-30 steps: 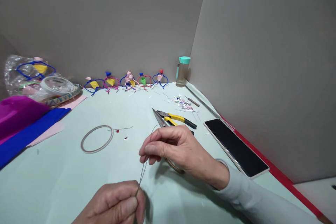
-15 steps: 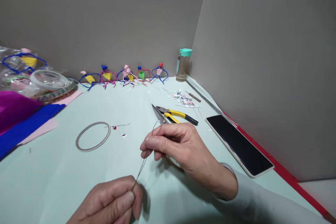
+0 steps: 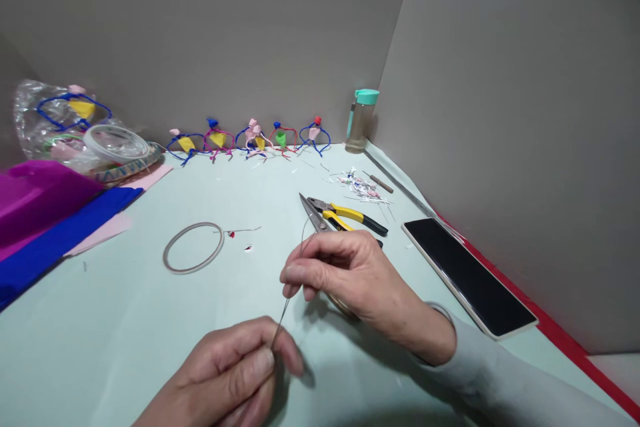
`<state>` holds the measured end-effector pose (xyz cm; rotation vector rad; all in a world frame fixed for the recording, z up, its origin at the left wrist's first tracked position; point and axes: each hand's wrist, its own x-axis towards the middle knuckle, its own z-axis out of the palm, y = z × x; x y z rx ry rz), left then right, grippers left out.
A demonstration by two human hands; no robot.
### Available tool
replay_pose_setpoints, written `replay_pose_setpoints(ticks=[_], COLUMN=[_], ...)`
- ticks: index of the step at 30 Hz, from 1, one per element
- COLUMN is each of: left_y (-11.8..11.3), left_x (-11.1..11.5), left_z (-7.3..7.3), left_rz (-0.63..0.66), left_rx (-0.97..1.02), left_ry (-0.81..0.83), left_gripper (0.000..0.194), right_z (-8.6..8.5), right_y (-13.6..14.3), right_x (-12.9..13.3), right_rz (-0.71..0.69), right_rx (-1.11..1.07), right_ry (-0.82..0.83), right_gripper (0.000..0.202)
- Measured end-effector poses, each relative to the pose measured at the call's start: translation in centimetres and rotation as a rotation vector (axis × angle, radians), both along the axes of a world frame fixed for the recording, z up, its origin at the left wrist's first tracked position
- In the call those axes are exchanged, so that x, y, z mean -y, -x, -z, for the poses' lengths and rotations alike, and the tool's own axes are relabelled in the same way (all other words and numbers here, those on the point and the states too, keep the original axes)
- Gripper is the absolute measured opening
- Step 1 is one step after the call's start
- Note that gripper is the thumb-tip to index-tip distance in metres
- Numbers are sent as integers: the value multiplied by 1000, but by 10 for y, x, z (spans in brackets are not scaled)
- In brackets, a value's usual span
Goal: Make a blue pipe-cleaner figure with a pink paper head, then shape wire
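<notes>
Thin grey wire (image 3: 284,315), doubled over, stretches between my two hands. My left hand (image 3: 235,373), low in the view, pinches its lower end between thumb and fingers. Above and to the right, my right hand (image 3: 345,280) pinches the wire higher up, and a fine loop sticks out past its fingertips. Scissors (image 3: 314,215) lie beneath my right hand, which hides part of them. Right behind them rest pliers (image 3: 353,215) with yellow and black handles. A coil of wire (image 3: 193,248) lies on the table to the left.
Several small figures of coloured paper and wire (image 3: 250,140) lean along the back wall. A bottle (image 3: 361,123) stands in the corner, near scraps (image 3: 363,185) and a small tool (image 3: 381,183). A phone (image 3: 467,277) lies right; coloured paper sheets (image 3: 65,230) and a plastic bag (image 3: 37,113) lie left.
The view has shifted slightly, so everything sits further right. My left hand has come closer to my right hand along the wire, and its index finger reaches out more.
</notes>
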<state>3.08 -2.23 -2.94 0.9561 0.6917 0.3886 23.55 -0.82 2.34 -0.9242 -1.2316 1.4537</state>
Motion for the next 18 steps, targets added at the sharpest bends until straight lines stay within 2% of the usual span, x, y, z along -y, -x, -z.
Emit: replay_pose_setpoints(ticks=[3, 8, 13, 18], left_y=[-4, -3, -5, -7], left_x=[0, -2, 0, 3], left_z=[-6, -14, -15, -13], left_rz=[-35, -103, -155, -160], left_rx=[-11, -96, -51, -10], left_ry=[13, -128, -85, -36], left_gripper=[38, 42, 34, 33], right_z=[2, 7, 11, 12], right_y=[-1, 4, 14, 16], right_x=[0, 3, 9, 9], right_rz=[10, 5, -46, -27], right_rx=[26, 122, 60, 56], right_ry=[-25, -29, 36, 43], right_gripper=[18, 15, 15, 18])
